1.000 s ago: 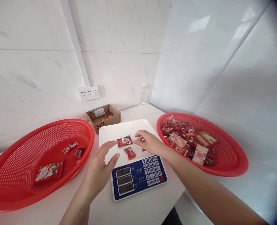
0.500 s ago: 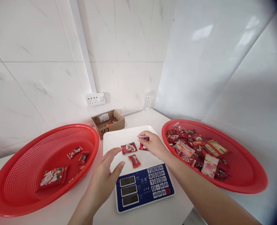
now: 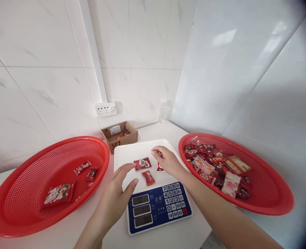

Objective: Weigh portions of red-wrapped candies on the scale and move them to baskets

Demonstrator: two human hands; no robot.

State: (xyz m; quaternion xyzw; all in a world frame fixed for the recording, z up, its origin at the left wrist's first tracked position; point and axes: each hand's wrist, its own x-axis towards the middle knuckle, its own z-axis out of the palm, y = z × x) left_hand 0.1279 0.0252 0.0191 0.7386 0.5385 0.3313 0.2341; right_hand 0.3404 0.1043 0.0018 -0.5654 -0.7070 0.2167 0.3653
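A white and blue kitchen scale (image 3: 132, 152) stands between two red baskets. On its pan lie a red heart-printed candy packet (image 3: 142, 163) and a smaller red candy (image 3: 148, 177). My left hand (image 3: 116, 197) hovers over the pan's near left edge, fingers spread, its fingertips almost at the heart packet. My right hand (image 3: 167, 161) rests on the pan's right side, fingers curled over a third red candy (image 3: 159, 167) that is mostly hidden beneath it.
The left red basket (image 3: 18, 207) holds a few candy packets. The right red basket (image 3: 272, 204) holds several packets in a heap. A small open cardboard box (image 3: 120, 136) sits behind the scale. A wall socket (image 3: 105, 109) and a clear bottle (image 3: 162, 113) are at the back.
My right hand has drawn its fingers in over the third candy. My left hand has edged forward towards the heart packet. The view has shifted slightly.
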